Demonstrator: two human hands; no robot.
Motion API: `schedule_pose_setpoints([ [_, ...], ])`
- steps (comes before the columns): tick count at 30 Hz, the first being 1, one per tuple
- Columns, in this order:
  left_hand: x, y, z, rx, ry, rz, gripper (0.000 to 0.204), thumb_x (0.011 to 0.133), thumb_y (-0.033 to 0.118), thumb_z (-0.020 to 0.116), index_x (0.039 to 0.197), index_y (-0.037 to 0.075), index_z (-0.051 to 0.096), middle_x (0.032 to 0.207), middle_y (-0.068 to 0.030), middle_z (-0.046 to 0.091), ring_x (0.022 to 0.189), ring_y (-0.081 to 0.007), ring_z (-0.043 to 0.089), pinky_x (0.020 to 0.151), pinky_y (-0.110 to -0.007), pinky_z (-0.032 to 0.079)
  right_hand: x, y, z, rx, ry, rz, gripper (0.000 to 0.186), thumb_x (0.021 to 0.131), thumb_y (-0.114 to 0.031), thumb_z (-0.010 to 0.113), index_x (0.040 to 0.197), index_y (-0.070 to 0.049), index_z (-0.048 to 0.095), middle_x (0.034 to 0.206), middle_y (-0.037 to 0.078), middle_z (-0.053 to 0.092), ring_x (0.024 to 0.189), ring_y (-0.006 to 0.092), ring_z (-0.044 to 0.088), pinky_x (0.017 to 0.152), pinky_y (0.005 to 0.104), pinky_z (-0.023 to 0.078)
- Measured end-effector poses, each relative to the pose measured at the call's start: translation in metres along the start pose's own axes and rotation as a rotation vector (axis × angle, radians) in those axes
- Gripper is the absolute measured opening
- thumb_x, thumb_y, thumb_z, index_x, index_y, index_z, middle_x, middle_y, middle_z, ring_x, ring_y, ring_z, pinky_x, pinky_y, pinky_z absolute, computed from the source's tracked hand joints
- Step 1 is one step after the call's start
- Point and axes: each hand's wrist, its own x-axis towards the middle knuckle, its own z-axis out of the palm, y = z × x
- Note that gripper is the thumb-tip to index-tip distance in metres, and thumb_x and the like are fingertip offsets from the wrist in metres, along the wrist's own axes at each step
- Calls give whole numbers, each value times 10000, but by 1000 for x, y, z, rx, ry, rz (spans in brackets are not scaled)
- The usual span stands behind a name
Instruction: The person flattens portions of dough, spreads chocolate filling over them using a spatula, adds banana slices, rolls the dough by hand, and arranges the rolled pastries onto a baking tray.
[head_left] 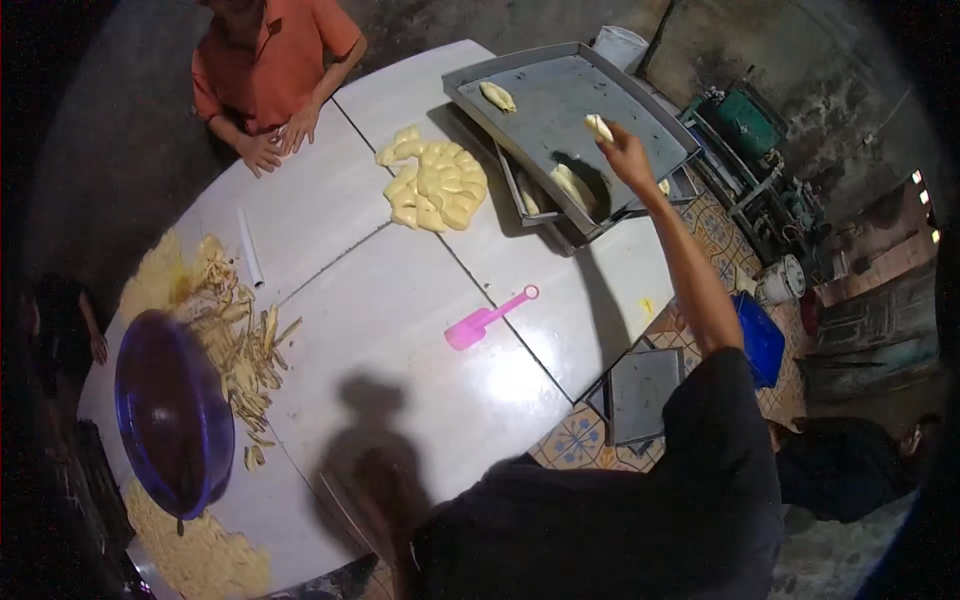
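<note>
My right hand (627, 158) is closed around a small pale dough roll (599, 127), held over the upper metal baking tray (540, 120). One dough roll (497, 96) lies near that tray's far left corner, and another (573, 186) lies near its front edge, close to a dark patch. To the left of the trays, a cluster of flattened yellow dough pieces (440, 185) rests on the table. My left hand (378, 470) seems to be in the dark shadow by the near table edge; its fingers cannot be made out.
The white table (380, 300) bears a pink scoop (480, 325), a white rod (249, 248), a purple basin (170, 420), sliced yellowish strips (245, 360) and crumbly piles. Another tray (527, 190) sits underneath. A person in orange (275, 70) stands opposite. A blue crate (757, 340) is on the floor.
</note>
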Motion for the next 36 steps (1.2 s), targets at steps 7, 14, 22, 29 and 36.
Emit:
schedule_pose_setpoints([
  [7,-38,9,-25,-164,210,82,413,981,108,520,1382,15,553,1413,-202,556,1322,-332,516,1116,-447,394,-118,38,-22,-357,489,-188,422,980,-119,587,1385,-2,586,1346,281,608,1295,387,574,1047,392,464],
  [14,-58,5,-54,-506,189,-16,465,1055,176,455,1496,27,439,1457,-161,535,1284,-294,558,1094,-388,432,-323,57,23,-819,-21,67,556,1027,-216,504,1440,147,417,1484,353,429,1431,475,365,1192,501,305],
  [22,-79,0,-98,-201,529,-99,550,956,183,643,1468,64,483,1534,-223,426,1389,-428,434,1138,-577,347,-370,-34,56,-58,-100,215,559,1064,-305,493,1479,63,427,1445,277,522,1357,362,499,1124,439,412],
  [29,-82,-74,-85,-313,427,-499,509,937,84,628,1420,27,478,1264,-215,576,1208,-392,531,1034,-502,433,-439,-226,287,-311,-803,-777,647,982,-295,536,1468,101,375,1586,306,288,1478,449,285,1210,558,232],
  [36,-106,-135,-105,-392,827,-503,554,872,86,656,1397,5,500,1241,-234,560,1148,-418,543,1003,-488,444,-501,-305,307,-67,-1214,-1075,598,898,-254,646,1411,18,504,1546,255,391,1456,401,351,1176,499,342],
])
